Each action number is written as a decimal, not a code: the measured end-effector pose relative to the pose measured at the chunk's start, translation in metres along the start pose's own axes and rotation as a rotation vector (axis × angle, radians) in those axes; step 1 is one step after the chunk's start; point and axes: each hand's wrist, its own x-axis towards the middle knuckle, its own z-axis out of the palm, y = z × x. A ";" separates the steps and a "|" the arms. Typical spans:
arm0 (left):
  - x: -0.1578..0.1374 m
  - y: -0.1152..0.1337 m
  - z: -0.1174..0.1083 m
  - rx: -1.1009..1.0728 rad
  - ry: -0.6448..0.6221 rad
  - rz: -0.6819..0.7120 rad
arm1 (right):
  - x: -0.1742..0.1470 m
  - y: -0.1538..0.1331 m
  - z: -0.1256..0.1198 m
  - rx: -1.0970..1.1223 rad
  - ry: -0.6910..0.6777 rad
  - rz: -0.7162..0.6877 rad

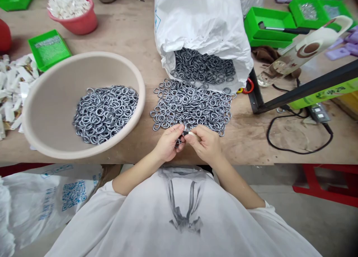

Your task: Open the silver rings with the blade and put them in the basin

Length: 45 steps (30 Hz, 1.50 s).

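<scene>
My left hand [167, 144] is closed around a few grey rings [178, 141], which show between its fingers and thumb. My right hand [207, 144] grips a small knife [192, 134] with a pale handle and a short dark blade. The blade reaches to the left thumb and the held rings; the exact contact is too small to make out. Just beyond both hands a loose pile of grey rings [192, 104] spreads over the table. Behind it, a white sack [198, 18] lies with its mouth towards me and more rings inside. A beige basin [50, 100] on the left holds many similar rings.
Left of the basin are white strips [12, 85], a green tray [50, 50] and a pink bowl [84, 22]. To the right stand a clear bottle [296, 57], green bins [268, 24] and a black metal frame [307, 89]. A black cable [296, 151] loops on the table.
</scene>
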 end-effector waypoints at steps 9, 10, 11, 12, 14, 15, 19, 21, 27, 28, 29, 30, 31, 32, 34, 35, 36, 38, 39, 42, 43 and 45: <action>-0.012 0.004 -0.011 0.138 -0.103 -0.005 | 0.020 0.055 -0.006 -0.086 0.113 0.350; -0.011 0.008 -0.014 0.127 -0.065 0.014 | 0.023 0.056 -0.005 -0.149 0.109 0.324; -0.011 0.011 -0.017 0.117 -0.034 0.026 | 0.026 0.056 -0.003 -0.218 0.102 0.296; -0.010 0.014 -0.020 0.109 -0.011 0.032 | 0.029 0.056 0.000 -0.288 0.092 0.272; -0.007 0.019 -0.026 0.095 0.021 0.035 | 0.037 0.054 0.006 -0.411 0.069 0.263; -0.006 0.020 -0.028 0.085 0.034 0.036 | 0.040 0.053 0.008 -0.457 0.054 0.275; -0.003 0.018 -0.033 0.026 0.072 0.049 | 0.049 0.057 0.007 -0.475 0.040 0.304; -0.001 0.017 -0.032 0.008 0.085 0.048 | 0.048 0.059 0.002 -0.325 0.104 0.290; 0.003 0.009 -0.018 0.058 0.048 -0.001 | 0.032 0.034 0.001 0.610 0.004 0.451; 0.004 0.007 -0.015 0.062 0.013 -0.020 | 0.029 0.028 0.004 0.697 -0.028 0.472; 0.005 0.004 -0.012 0.065 -0.021 -0.036 | 0.027 0.022 0.007 0.753 -0.038 0.481; 0.005 0.002 -0.010 0.072 -0.047 -0.042 | 0.025 0.017 0.010 0.786 -0.030 0.482; 0.005 0.000 -0.009 0.085 -0.058 -0.034 | 0.024 0.013 0.013 0.798 -0.005 0.481; 0.005 -0.001 -0.009 0.113 -0.049 -0.005 | 0.023 0.010 0.014 0.791 0.020 0.478; 0.005 -0.003 -0.010 0.219 0.009 0.109 | 0.022 0.007 0.014 0.730 0.041 0.468; 0.004 -0.003 -0.011 0.291 0.037 0.173 | 0.021 0.006 0.012 0.691 0.038 0.460; 0.004 -0.003 -0.012 0.367 0.056 0.229 | 0.021 0.006 0.011 0.658 0.034 0.451; 0.003 -0.003 -0.013 0.488 0.067 0.294 | 0.020 0.005 0.009 0.626 0.039 0.440; 0.003 -0.003 -0.013 0.513 0.064 0.297 | 0.019 0.003 0.009 0.629 0.052 0.440; 0.002 -0.003 -0.009 0.443 0.056 0.241 | 0.016 -0.002 0.014 0.676 0.090 0.440; 0.002 -0.003 -0.007 0.400 0.057 0.223 | 0.015 -0.003 0.017 0.697 0.100 0.439; 0.002 -0.005 -0.005 0.342 0.061 0.209 | 0.014 -0.004 0.024 0.739 0.105 0.436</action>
